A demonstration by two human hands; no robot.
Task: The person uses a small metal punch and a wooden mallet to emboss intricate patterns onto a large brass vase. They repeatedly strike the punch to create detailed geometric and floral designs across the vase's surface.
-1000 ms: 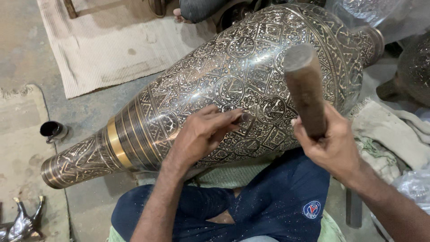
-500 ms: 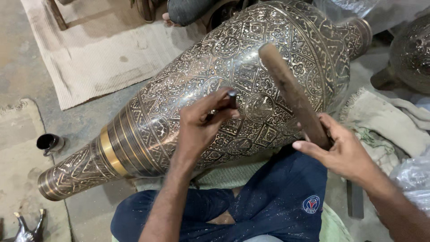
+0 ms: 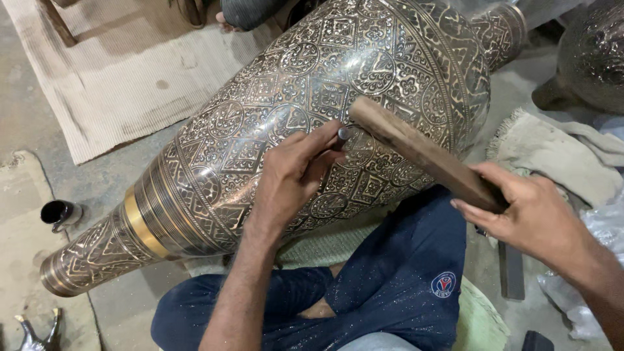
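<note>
A large engraved metal vase lies on its side across my lap, its narrow neck with a gold band pointing lower left. My left hand rests on the vase's belly and pinches a small metal chisel against the surface. My right hand grips a wooden mallet stick. The stick's far end sits right at the head of the chisel.
A ribbed beige mat lies on the floor at upper left. A small dark cup stands by the vase's neck. Grey cloths are bunched at right beside another dark metal vessel. A person's foot shows at the top edge.
The wooden stick swung down from upright to the chisel head. My left hand stayed on the vase with the chisel. The view moved closer.
</note>
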